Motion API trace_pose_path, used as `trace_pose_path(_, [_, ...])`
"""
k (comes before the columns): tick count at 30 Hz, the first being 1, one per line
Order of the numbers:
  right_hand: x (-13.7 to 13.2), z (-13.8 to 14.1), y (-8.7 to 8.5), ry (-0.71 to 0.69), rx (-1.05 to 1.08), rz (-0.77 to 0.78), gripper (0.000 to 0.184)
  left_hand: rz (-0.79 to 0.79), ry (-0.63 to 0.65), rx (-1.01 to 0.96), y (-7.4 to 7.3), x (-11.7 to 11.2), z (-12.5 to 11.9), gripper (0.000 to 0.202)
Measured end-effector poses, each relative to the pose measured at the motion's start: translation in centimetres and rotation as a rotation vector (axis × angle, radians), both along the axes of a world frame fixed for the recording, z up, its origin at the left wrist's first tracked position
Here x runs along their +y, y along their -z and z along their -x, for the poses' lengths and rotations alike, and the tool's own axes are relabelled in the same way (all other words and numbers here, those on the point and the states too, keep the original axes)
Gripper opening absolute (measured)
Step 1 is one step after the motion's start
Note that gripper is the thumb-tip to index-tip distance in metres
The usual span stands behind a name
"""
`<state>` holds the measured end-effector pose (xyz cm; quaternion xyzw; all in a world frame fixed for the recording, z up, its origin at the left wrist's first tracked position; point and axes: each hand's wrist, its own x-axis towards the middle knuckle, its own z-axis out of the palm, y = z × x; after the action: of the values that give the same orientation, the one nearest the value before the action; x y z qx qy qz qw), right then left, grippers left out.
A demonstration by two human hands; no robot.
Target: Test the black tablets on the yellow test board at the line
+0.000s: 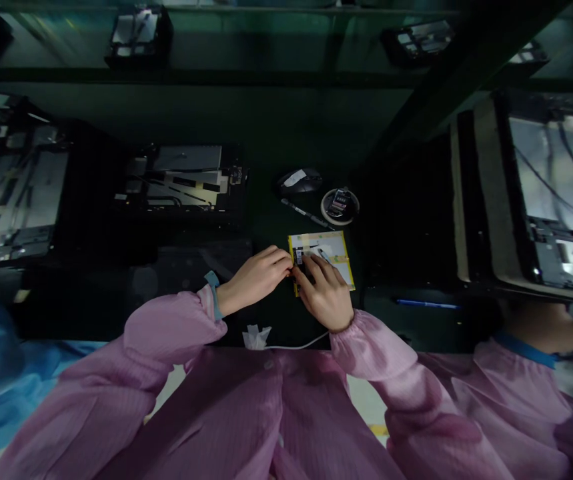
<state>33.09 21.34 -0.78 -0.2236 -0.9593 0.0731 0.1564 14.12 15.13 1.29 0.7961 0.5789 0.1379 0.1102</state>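
My left hand (pixel 259 277) and my right hand (pixel 323 290) meet over a yellow-edged sheet (pixel 333 250) lying on the dark green work surface. Both wear pink sleeves. The left hand's fingers are curled in a pinch at the sheet's left edge, where a small dark part (pixel 300 259) sits. The right hand lies on the sheet with its fingers bent, pressing by the same dark part. What the fingertips grip is too small to name.
An opened device chassis (pixel 181 179) lies behind the hands. A black mouse-like object (pixel 300 180), a round tape roll (pixel 339 205) and a thin tool (pixel 306 213) sit beyond the sheet. A crumpled white scrap (pixel 256 337) is near me. Another person's pink sleeve (pixel 516 393) is at right.
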Motion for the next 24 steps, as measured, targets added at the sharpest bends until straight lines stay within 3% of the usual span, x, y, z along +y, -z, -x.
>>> trace_pose_path(6, [0.7, -1.2, -1.1, -0.049, 0.135, 0.125, 0.033, 0.034, -0.298, 0.032, -2.6, -5.9, 1.4, 0.028])
trace_pose_path(9, [1.0, -1.3, -1.3, 0.001, 0.115, 0.092, 0.031, 0.093, -0.453, 0.061, -2.4, -8.9, 2.4, 0.028])
trace_pose_path(12, [1.5, -0.9, -1.2, 0.027, 0.001, 0.028, 0.023, 0.187, -0.529, -0.058, -2.0, -10.4, 3.1, 0.022])
trace_pose_path(19, [1.6, -0.1, -2.0, -0.014, -0.010, 0.028, 0.013, 0.251, -0.452, -0.270, -2.9, -10.9, 3.1, 0.012])
trace_pose_path(24, [1.3, 1.3, -3.9, -0.072, 0.082, 0.071, 0.019, 0.079, -0.407, -0.428, -3.9, -7.6, 1.8, 0.027])
